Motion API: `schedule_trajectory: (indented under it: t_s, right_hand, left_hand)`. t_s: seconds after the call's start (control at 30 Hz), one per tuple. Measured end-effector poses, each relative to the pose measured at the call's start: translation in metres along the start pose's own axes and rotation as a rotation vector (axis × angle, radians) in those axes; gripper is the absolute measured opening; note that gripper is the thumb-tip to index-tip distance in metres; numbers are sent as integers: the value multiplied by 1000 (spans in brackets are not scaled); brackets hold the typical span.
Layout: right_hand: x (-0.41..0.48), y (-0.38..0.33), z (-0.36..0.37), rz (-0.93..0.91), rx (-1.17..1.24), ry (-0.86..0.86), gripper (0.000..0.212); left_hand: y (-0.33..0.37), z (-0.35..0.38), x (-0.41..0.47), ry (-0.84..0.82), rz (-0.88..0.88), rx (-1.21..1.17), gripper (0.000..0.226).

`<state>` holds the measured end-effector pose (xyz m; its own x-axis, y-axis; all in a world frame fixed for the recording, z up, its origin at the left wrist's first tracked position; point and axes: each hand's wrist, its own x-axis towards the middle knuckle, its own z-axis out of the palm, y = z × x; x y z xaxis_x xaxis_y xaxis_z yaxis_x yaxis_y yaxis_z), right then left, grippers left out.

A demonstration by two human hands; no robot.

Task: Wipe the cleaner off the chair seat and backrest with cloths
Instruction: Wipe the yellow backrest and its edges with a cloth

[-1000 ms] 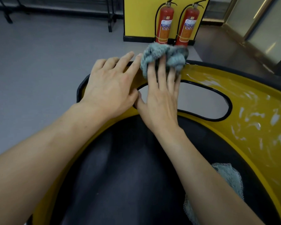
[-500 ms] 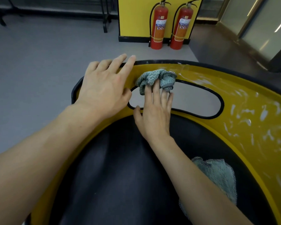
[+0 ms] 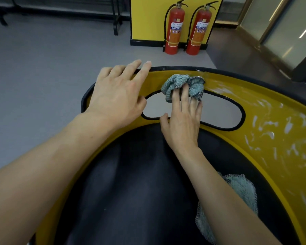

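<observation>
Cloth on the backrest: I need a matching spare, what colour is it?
Pale blue-green, with a dark checked edge; the cloth shows best in the head view.

On the right hand [image 3: 181, 126], the fingertips are partly buried in the bunched cloth [image 3: 177, 82]. Behind its wrist, a second cloth [image 3: 242, 190] is half covered by the forearm [image 3: 219, 188]. Part of the backrest [image 3: 265, 110] is concealed under the fingers of the left hand [image 3: 117, 96]. Beyond the fingertips, the labels on the fire extinguishers [image 3: 174, 29] are too small to be read.
</observation>
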<state>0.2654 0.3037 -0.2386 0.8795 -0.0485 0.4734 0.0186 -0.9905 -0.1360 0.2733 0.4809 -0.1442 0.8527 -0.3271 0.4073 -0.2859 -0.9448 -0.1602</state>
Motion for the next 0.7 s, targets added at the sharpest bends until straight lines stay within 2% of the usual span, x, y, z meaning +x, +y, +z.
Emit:
schedule_trajectory:
  t_s: [0.13, 0.2, 0.27, 0.37, 0.43, 0.6, 0.7]
  right_hand:
    - [2, 11, -3, 174, 42, 7, 81]
    - [5, 3, -5, 186, 73, 16, 81]
    - [4, -17, -4, 100, 44, -1, 83]
    - [-10, -45, 4, -160, 13, -69, 87]
    - [-14, -42, 9, -246, -2, -70, 88]
    - [8, 22, -4, 20, -91, -5, 90]
    - [9, 23, -9, 126, -63, -6, 84]
  left_hand:
    - [-1, 0, -1, 0, -7, -15, 75]
    - [1, 0, 0, 5, -8, -12, 75]
    - [2, 1, 1, 9, -9, -3, 75]
    - [1, 2, 0, 21, -12, 8, 74]
    - [0, 1, 0, 23, -12, 8, 74]
    - [2, 0, 1, -16, -14, 5, 76]
    - [1, -1, 1, -16, -20, -4, 75]
